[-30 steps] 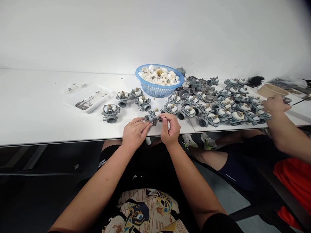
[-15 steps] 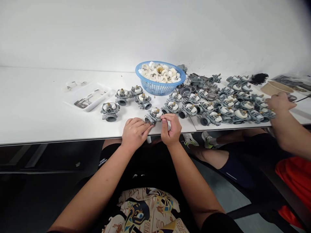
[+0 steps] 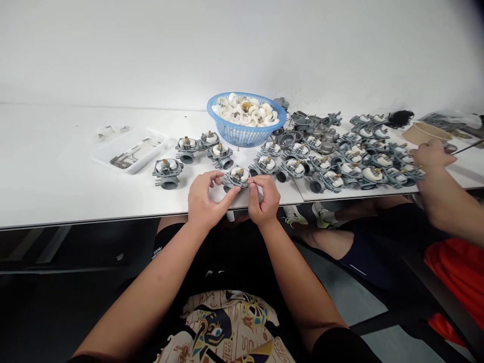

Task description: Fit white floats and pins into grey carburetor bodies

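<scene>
A grey carburetor (image 3: 239, 176) with a white float and brass parts on top stands on the table in front of me. My left hand (image 3: 206, 196) holds it from the left, thumb along its front and index fingertip at its left edge, the fingers curved round with a gap between. At its right side, my right hand (image 3: 264, 199) is closed, thumb and index finger pinching a small thin pin (image 3: 254, 182) whose exact shape is too small to make out. More carburetors with floats, such as one at the left (image 3: 167, 173) and one at the right (image 3: 265, 164), stand close by.
A blue basket (image 3: 247, 136) of white floats stands behind. A white tray (image 3: 145, 164) at the left holds thin metal pieces. Many carburetors (image 3: 353, 169) crowd the right side. A co-worker's hand (image 3: 433, 154) is beside a tan bowl (image 3: 425, 132). The table's front edge runs below my hands.
My left hand has spread its thumb and index finger from a closer hold round the carburetor. The carburetor has turned slightly. My right hand keeps its pinch beside it.
</scene>
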The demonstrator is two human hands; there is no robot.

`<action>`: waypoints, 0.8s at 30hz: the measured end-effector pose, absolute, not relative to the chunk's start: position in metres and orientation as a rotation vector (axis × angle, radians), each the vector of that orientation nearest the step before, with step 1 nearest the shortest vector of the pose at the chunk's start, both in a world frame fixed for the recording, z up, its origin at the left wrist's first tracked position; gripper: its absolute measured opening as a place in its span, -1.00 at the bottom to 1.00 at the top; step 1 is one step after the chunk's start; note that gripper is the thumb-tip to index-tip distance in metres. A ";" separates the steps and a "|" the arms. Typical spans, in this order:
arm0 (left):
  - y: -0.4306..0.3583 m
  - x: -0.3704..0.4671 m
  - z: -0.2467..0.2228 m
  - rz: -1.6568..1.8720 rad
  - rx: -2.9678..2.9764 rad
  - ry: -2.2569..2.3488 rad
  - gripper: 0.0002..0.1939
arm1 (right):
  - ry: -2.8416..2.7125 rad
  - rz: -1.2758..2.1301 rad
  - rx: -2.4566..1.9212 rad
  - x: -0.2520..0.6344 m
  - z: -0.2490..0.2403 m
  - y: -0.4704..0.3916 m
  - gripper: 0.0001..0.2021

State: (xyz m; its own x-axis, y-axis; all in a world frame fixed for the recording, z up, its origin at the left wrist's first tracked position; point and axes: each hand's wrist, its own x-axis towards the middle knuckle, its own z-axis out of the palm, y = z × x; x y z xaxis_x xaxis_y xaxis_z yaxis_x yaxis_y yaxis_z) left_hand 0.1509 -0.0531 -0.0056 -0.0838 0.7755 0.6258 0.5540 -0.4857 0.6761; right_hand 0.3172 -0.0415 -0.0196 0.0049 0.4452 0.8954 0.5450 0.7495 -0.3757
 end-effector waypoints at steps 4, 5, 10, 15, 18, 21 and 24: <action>-0.046 0.161 -0.004 1.576 2.018 1.484 -0.62 | -1.619 -0.088 -0.811 0.317 -0.021 -0.041 -0.87; -0.046 0.163 -0.004 1.582 2.015 1.486 -0.66 | -1.621 -0.087 -0.811 0.317 -0.021 -0.041 -0.87; -0.045 0.164 -0.006 1.649 1.978 1.512 -0.72 | -1.618 -0.090 -0.790 0.317 -0.021 -0.042 -0.87; -0.044 0.163 -0.006 1.688 1.979 1.501 -0.77 | -1.619 -0.084 -0.791 0.317 -0.021 -0.042 -0.87; -0.044 0.163 -0.006 1.684 2.001 1.535 -0.76 | -1.621 -0.082 -0.794 0.317 -0.021 -0.042 -0.87; -0.044 0.164 -0.006 1.702 2.019 1.533 -0.76 | -1.620 -0.079 -0.789 0.317 -0.021 -0.042 -0.87; -0.044 0.165 -0.008 1.757 2.052 1.512 -0.79 | -1.621 -0.090 -0.788 0.317 -0.021 -0.042 -0.87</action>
